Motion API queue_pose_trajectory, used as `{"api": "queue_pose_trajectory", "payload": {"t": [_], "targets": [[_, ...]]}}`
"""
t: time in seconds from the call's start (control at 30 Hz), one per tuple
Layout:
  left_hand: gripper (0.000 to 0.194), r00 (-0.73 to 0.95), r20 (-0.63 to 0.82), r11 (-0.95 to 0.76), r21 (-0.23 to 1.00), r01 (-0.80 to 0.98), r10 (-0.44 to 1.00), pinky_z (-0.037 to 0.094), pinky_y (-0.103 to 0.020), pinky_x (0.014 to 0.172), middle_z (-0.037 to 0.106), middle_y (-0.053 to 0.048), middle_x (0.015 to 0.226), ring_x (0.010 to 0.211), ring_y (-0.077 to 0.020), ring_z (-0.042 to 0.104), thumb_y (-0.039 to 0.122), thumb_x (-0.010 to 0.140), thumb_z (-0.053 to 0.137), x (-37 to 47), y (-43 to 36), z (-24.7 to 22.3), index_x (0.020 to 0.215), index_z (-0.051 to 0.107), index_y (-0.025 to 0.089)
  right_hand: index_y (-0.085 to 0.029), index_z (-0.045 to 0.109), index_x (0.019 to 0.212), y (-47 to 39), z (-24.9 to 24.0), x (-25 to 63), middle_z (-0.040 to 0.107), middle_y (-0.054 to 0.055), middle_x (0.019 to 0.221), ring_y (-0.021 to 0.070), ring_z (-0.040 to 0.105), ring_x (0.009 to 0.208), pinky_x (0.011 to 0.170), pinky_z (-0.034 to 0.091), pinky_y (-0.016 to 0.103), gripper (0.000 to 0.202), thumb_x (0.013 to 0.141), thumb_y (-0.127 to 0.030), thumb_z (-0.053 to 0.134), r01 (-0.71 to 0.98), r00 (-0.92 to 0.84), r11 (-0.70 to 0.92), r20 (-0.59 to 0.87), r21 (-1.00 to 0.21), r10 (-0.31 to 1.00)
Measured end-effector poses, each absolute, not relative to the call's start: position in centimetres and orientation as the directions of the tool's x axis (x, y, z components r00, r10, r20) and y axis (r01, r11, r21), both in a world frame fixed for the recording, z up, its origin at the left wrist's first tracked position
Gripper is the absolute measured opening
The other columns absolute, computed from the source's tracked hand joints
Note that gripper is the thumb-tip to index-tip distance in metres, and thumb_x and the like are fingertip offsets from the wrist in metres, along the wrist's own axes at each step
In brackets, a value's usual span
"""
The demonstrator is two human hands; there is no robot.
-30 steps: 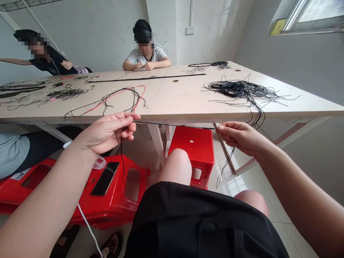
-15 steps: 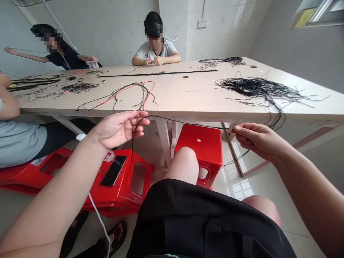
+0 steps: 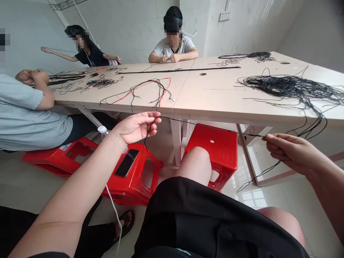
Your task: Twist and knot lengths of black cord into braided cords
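Note:
A thin black cord (image 3: 204, 125) runs nearly straight between my two hands, in front of the table edge and above my lap. My left hand (image 3: 141, 125) pinches it between thumb and fingertips, and a short end with loose strands hangs below. At the other end, my right hand (image 3: 287, 148) has closed fingers on the cord, with loose strands trailing down to the left beneath it. Black and red cords (image 3: 139, 87) lie in a loop on the table behind my left hand. A large tangle of black cords (image 3: 285, 86) droops over the edge behind my right hand.
The pale table (image 3: 215, 102) spans the view, with a long black cord (image 3: 177, 70) on it. Two people sit across; another sits at left. Red stools (image 3: 215, 147) stand below, one bearing a phone (image 3: 127, 163) near a bottle (image 3: 102, 132).
My hands are farther apart, and the cord between them is straighter and tighter. My left fingers have closed more on it. The view has shifted, so the table and people appear further right.

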State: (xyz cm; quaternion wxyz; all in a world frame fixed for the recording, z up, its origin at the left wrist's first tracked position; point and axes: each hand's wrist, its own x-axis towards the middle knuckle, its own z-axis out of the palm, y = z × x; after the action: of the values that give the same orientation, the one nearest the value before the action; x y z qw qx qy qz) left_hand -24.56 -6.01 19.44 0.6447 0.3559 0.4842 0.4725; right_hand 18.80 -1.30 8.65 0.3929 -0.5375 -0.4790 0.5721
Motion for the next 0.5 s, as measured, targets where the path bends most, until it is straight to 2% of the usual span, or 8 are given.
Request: {"api": "queue_pose_trajectory", "payload": {"t": [0.1, 0.2, 0.23, 0.3, 0.37, 0.4, 0.47, 0.5], "targets": [[0.024, 0.063, -0.283, 0.290, 0.929, -0.230, 0.957, 0.051, -0.023, 0.057, 0.068, -0.004, 0.075, 0.056, -0.0080, 0.059, 0.000, 0.074, 0.056, -25.0, -6.0, 19.0, 0.091, 0.069, 0.013, -0.023, 0.058, 0.064, -1.6, 8.6, 18.5, 0.032, -0.002, 0.062, 0.0057, 0.030, 0.048, 0.044, 0.016, 0.033, 0.034, 0.068, -0.052, 0.075, 0.059, -0.083, -0.256, -0.261, -0.965, 0.962], [0.025, 0.020, -0.282, 0.282, 0.950, -0.136, 0.959, 0.051, -0.022, 0.055, 0.067, -0.005, 0.074, 0.053, -0.0071, 0.056, 0.002, 0.072, 0.060, -26.7, -6.1, 18.2, 0.091, 0.070, 0.013, -0.022, 0.057, 0.065, -2.3, 8.8, 17.5, 0.037, -0.002, 0.061, 0.0061, 0.033, 0.049, 0.043, 0.020, 0.028, 0.036, 0.064, -0.051, 0.078, 0.059, -0.070, -0.255, -0.258, -0.965, 0.963], [0.024, -0.003, -0.289, 0.287, 0.953, -0.095, 0.957, 0.050, -0.021, 0.054, 0.067, -0.005, 0.073, 0.051, -0.0064, 0.055, 0.003, 0.071, 0.062, -27.5, -6.1, 17.7, 0.090, 0.070, 0.014, -0.021, 0.057, 0.065, -2.6, 8.8, 16.9, 0.036, -0.003, 0.058, 0.0055, 0.031, 0.047, 0.042, 0.019, 0.026, 0.038, 0.059, -0.050, 0.080, 0.061, -0.065, -0.251, -0.254, -0.966, 0.965], [0.025, -0.046, -0.330, 0.333, 0.939, 0.087, 0.943, 0.050, -0.020, 0.055, 0.069, -0.006, 0.076, 0.053, -0.0076, 0.056, 0.006, 0.067, 0.067, -29.0, -6.1, 16.4, 0.090, 0.071, 0.015, -0.020, 0.056, 0.066, -3.3, 8.9, 15.5, 0.038, -0.005, 0.056, 0.0050, 0.030, 0.046, 0.043, 0.019, 0.024, 0.040, 0.058, -0.051, 0.080, 0.094, -0.098, -0.243, -0.252, -0.965, 0.963], [0.028, -0.127, -0.348, 0.369, 0.853, 0.368, 0.929, 0.052, -0.022, 0.059, 0.071, -0.010, 0.086, 0.069, -0.0153, 0.065, 0.013, 0.065, 0.073, -29.2, -6.2, 14.7, 0.092, 0.072, 0.016, -0.019, 0.057, 0.070, -3.9, 9.0, 13.6, 0.038, -0.006, 0.054, 0.0052, 0.030, 0.047, 0.044, 0.021, 0.022, 0.037, 0.065, -0.051, 0.075, 0.147, -0.170, -0.220, -0.244, -0.964, 0.955], [0.031, -0.167, -0.299, 0.343, 0.801, 0.490, 0.939, 0.053, -0.023, 0.064, 0.072, -0.011, 0.092, 0.079, -0.0189, 0.067, 0.014, 0.062, 0.076, -28.6, -6.2, 13.8, 0.093, 0.073, 0.017, -0.018, 0.058, 0.071, -4.2, 9.1, 12.6, 0.039, -0.006, 0.055, 0.0052, 0.031, 0.047, 0.044, 0.022, 0.022, 0.036, 0.068, -0.051, 0.073, 0.189, -0.210, -0.212, -0.251, -0.959, 0.945], [0.041, -0.044, -0.170, 0.162, 0.780, 0.605, 0.984, 0.053, -0.027, 0.082, 0.068, -0.009, 0.116, 0.101, -0.0231, 0.065, 0.024, 0.065, 0.076, -25.7, -6.6, 12.1, 0.106, 0.071, 0.023, -0.018, 0.058, 0.071, -4.8, 9.4, 10.3, 0.039, -0.006, 0.055, 0.0053, 0.031, 0.047, 0.045, 0.023, 0.022, 0.035, 0.070, -0.050, 0.071, 0.225, -0.332, -0.179, -0.248, -0.958, 0.910], [0.043, 0.068, -0.161, 0.094, 0.813, 0.574, 0.985, 0.050, -0.030, 0.091, 0.065, -0.007, 0.124, 0.109, -0.0231, 0.062, 0.029, 0.070, 0.073, -23.6, -6.9, 11.3, 0.113, 0.068, 0.026, -0.018, 0.058, 0.072, -5.1, 9.7, 9.3, 0.040, -0.006, 0.056, 0.0053, 0.031, 0.047, 0.044, 0.023, 0.022, 0.034, 0.072, -0.050, 0.070, 0.225, -0.393, -0.160, -0.239, -0.961, 0.888]]}}
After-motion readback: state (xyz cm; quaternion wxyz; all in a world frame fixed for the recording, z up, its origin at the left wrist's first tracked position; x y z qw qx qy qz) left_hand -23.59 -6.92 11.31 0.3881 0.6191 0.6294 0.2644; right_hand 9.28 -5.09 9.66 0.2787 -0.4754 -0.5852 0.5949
